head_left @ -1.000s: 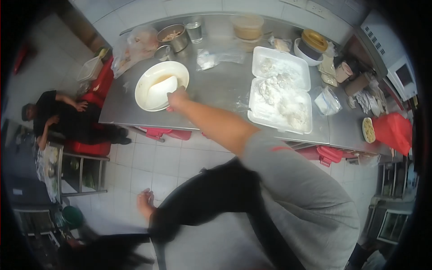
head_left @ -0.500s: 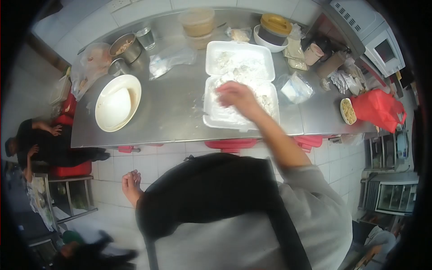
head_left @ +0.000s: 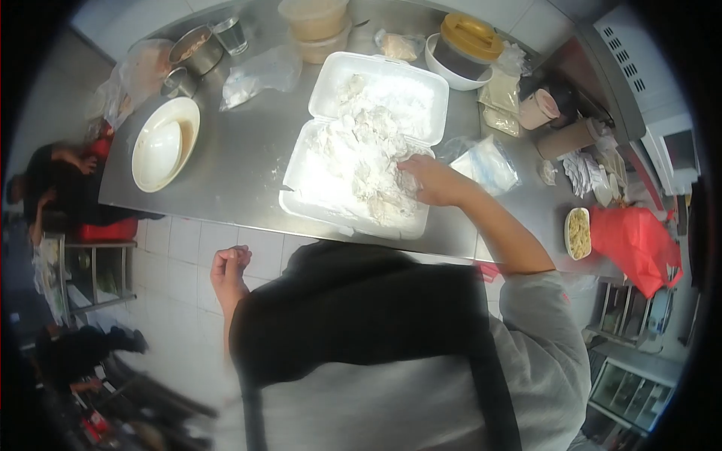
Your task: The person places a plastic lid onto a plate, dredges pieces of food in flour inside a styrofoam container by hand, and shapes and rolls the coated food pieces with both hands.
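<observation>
A white foam box (head_left: 292,169) lies open on the metal table, holding white flour (head_left: 331,161) and several lumpy flour-coated pieces (head_left: 372,177). At the box's right side, my right hand (head_left: 430,180) reaches in, its fingers curled down around a flour-coated piece; the fingertips are partly hidden. My left hand (head_left: 229,269) hangs in front of the table edge, fingers curled together, with nothing visible in it. To the left, a white oval bowl (head_left: 193,113) holds a smaller white dish (head_left: 162,152).
Behind the box stand stacked plastic tubs (head_left: 314,21) and a yellow-lidded container (head_left: 472,37). Plastic bags (head_left: 259,79) lie around it. On the right are a noodle tray (head_left: 578,233) and a red bag (head_left: 635,248). A co-worker in black (head_left: 56,177) is at far left.
My right hand has moved from above the box's middle down to its right side, onto the floured pieces. The view has turned and shifted. My left hand stays by the table edge.
</observation>
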Motion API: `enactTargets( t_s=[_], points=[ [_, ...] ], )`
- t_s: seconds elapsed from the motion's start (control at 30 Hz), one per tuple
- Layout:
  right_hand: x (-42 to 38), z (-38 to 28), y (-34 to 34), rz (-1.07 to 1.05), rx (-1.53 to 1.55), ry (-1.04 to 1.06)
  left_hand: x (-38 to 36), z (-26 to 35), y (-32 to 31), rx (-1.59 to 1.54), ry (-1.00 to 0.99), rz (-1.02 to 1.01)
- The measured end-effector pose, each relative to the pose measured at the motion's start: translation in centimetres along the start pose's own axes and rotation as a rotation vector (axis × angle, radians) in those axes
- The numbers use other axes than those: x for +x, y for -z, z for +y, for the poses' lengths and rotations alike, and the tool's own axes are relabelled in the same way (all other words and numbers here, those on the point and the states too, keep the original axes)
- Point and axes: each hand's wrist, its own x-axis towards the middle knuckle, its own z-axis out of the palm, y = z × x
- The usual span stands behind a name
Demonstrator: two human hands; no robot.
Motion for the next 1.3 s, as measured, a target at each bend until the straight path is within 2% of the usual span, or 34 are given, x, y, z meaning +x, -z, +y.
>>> enactTargets(
  t_s=[0.23,0.33,0.63,0.77,0.83,0.87,0.93,1.0,1.07,1.17,1.3],
  points=[
    [1.8,1.2,1.1,-0.076,-0.136,0.144,-1.3,0.4,-0.1,-0.013,-0.031,0.102],
    [2.6,2.1,0.9,-0.087,-0.081,0.117,-2.0,0.7,-0.7,-0.012,-0.033,0.151],
    [3.0,1.7,0.9,-0.096,-0.169,0.097,-3.2,-0.2,-0.1,-0.007,0.011,0.193],
    [2.7,1.7,1.5,-0.09,-0.042,0.08,-3.7,-0.6,0.6,-0.004,0.003,0.156],
    [2.3,0.9,1.8,-0.111,-0.064,0.046,-3.8,-0.3,-0.1,0.1,0.034,0.15],
    [1.9,1.3,1.5,-0.054,-0.066,0.089,-3.7,-0.1,-0.7,0.153,0.049,0.147],
    [1.0,2.4,1.0,0.061,-0.072,0.176,-2.4,-0.7,-2.2,0.362,-0.155,-0.103],
    [-0.6,0.4,0.5,0.248,-0.14,0.196,-1.6,1.0,-7.5,0.641,-0.397,-0.271],
    [-2.0,-1.8,-1.0,0.419,-0.167,0.205,0.1,0.4,-12.3,0.823,-0.816,-0.417],
    [-2.2,-3.6,-4.8,0.602,-0.156,0.206,0.4,-1.1,-18.3,0.939,-0.794,-0.487],
    [-1.7,-3.5,-7.3,0.717,-0.226,0.064,0.7,-3.3,-21.3,1.116,-0.729,-0.514]
  ],
)
